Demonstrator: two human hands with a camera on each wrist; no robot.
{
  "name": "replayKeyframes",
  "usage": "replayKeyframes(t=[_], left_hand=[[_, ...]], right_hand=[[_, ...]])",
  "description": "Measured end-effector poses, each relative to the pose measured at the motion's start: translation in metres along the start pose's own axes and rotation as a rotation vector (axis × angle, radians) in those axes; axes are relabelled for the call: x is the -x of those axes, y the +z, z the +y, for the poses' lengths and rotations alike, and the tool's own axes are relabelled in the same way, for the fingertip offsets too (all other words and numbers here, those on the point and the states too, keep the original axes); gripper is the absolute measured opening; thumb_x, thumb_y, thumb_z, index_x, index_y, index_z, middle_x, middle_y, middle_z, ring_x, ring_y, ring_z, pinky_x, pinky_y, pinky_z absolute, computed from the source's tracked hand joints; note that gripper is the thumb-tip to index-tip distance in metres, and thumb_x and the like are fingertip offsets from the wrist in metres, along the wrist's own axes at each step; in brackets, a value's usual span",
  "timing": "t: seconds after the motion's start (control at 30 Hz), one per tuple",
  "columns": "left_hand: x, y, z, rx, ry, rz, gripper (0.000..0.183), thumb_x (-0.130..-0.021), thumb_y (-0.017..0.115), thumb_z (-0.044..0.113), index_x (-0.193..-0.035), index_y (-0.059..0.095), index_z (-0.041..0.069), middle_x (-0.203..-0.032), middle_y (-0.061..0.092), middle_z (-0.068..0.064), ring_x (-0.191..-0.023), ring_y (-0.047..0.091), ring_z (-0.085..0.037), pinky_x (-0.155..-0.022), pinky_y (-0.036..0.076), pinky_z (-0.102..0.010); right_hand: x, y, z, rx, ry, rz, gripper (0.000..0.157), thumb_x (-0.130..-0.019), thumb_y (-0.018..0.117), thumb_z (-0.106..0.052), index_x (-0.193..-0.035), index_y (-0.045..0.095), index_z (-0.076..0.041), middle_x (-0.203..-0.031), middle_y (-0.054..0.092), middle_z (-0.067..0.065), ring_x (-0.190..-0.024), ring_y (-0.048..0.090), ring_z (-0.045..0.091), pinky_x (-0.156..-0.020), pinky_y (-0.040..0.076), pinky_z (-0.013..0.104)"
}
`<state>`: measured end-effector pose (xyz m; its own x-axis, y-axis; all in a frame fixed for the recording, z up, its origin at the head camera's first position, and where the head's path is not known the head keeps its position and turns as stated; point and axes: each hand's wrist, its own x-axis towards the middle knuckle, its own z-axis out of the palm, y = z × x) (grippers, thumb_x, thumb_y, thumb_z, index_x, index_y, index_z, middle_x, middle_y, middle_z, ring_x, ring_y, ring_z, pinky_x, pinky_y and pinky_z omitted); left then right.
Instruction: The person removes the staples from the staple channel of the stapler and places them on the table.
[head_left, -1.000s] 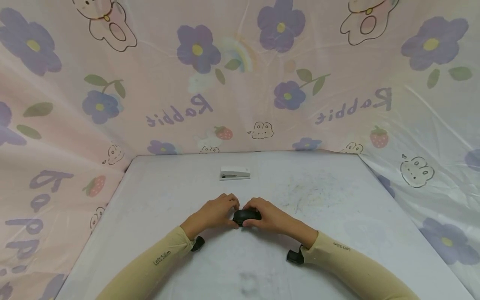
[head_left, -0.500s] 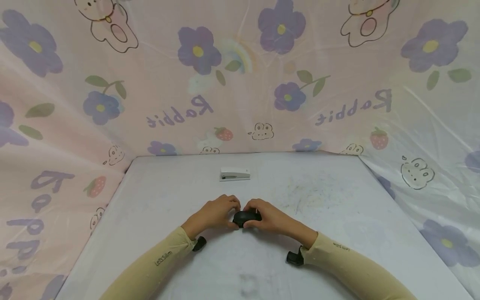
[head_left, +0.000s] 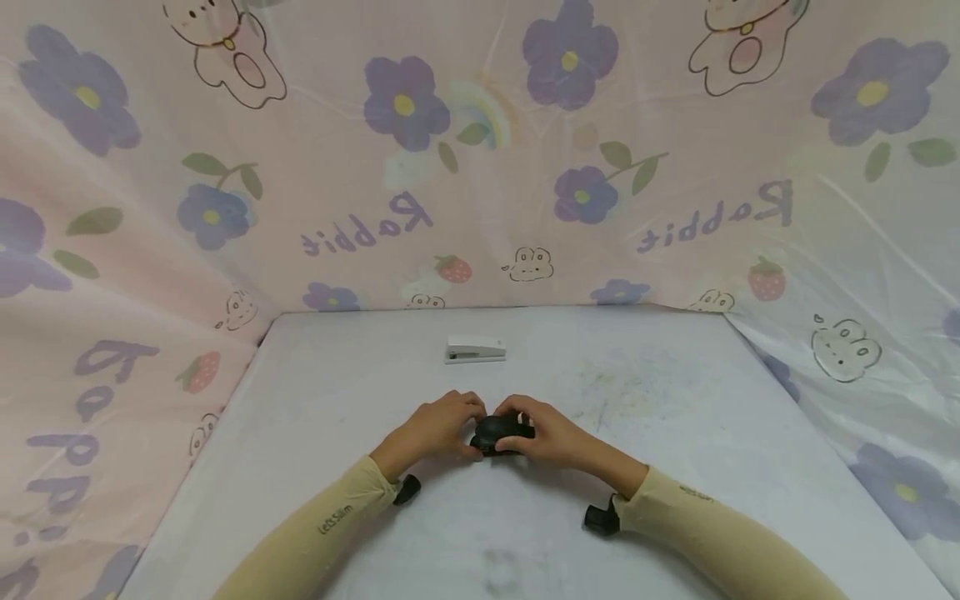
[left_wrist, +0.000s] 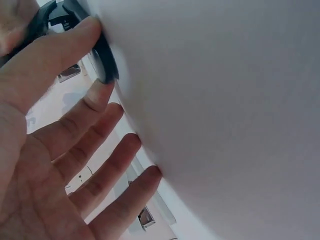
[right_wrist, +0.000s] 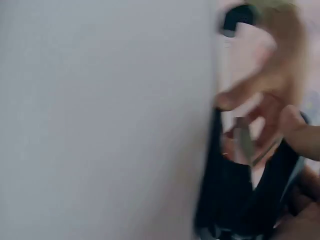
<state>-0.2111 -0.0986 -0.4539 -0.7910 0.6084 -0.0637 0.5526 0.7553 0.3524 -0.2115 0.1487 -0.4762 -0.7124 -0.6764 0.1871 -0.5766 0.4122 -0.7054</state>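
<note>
Both hands work on a small black stapler (head_left: 497, 431) at the middle of the table. My right hand (head_left: 552, 432) grips its right end, thumb on the near side and fingers on the far side. At its left end, the thumb and index finger of my left hand (head_left: 444, 423) pinch the stapler, while the other fingers spread with their tips at the table in the left wrist view. The right wrist view is blurred. There the stapler's two black parts (right_wrist: 235, 192) spread in a V, with a slim metal piece (right_wrist: 244, 140) in the gap.
A white stapler (head_left: 476, 350) lies farther back on the white table (head_left: 360, 358). A patterned curtain (head_left: 487, 200) surrounds the table at the back and sides. Black wrist devices (head_left: 602, 518) hang below both sleeves.
The black stapler has tilted, and its parts show more widely spread. My right hand has shifted slightly; the left hand keeps its place at the left end. The head view has turned slightly left.
</note>
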Motion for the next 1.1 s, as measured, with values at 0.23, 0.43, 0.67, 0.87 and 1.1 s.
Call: replayKeyframes(t=[0.23,0.43,0.67,0.87,1.1], left_hand=[[-0.002,0.001,0.001,-0.010,-0.026,0.007,0.034,-0.084,0.095,0.033,-0.105,0.072,0.020,-0.137,0.065,0.002,-0.123,0.059,-0.023,-0.077,0.061,-0.048],[0.001,0.004,0.003,0.014,-0.015,0.006,0.029,-0.085,0.094,0.031,-0.095,0.069,0.022,-0.136,0.064,0.002,-0.125,0.059,-0.025,-0.072,0.058,-0.046],[0.002,0.005,0.004,-0.007,0.000,0.028,0.029,-0.085,0.094,0.031,-0.094,0.068,0.021,-0.135,0.065,0.002,-0.126,0.059,-0.026,-0.074,0.059,-0.047],[0.002,0.004,0.003,0.014,0.015,0.028,0.030,-0.084,0.095,0.030,-0.093,0.068,0.019,-0.134,0.065,0.001,-0.125,0.059,-0.028,-0.074,0.059,-0.049],[0.001,0.006,0.001,0.007,-0.001,0.018,0.029,-0.085,0.094,0.031,-0.093,0.067,0.020,-0.135,0.064,0.003,-0.127,0.058,-0.027,-0.073,0.058,-0.048]], right_hand=[[0.003,-0.007,0.001,0.001,-0.045,0.039,0.037,-0.099,0.080,-0.029,-0.131,0.065,-0.018,-0.126,0.069,-0.004,-0.105,0.061,0.014,-0.092,0.053,0.037],[0.014,-0.027,-0.001,0.021,-0.079,0.077,0.032,-0.096,0.084,-0.024,-0.124,0.068,-0.023,-0.118,0.070,-0.010,-0.099,0.062,0.012,-0.085,0.055,0.041],[0.027,-0.050,-0.004,0.033,-0.080,0.109,0.032,-0.092,0.087,-0.018,-0.117,0.067,-0.023,-0.111,0.070,-0.013,-0.099,0.064,0.012,-0.089,0.055,0.046],[0.036,-0.064,-0.005,0.038,-0.016,0.096,0.034,-0.090,0.088,-0.015,-0.114,0.067,-0.026,-0.104,0.069,-0.015,-0.098,0.063,0.012,-0.091,0.055,0.048],[0.044,-0.074,-0.003,0.025,0.025,0.068,0.033,-0.090,0.089,-0.016,-0.114,0.068,-0.024,-0.100,0.069,-0.014,-0.097,0.067,0.010,-0.093,0.055,0.050]])
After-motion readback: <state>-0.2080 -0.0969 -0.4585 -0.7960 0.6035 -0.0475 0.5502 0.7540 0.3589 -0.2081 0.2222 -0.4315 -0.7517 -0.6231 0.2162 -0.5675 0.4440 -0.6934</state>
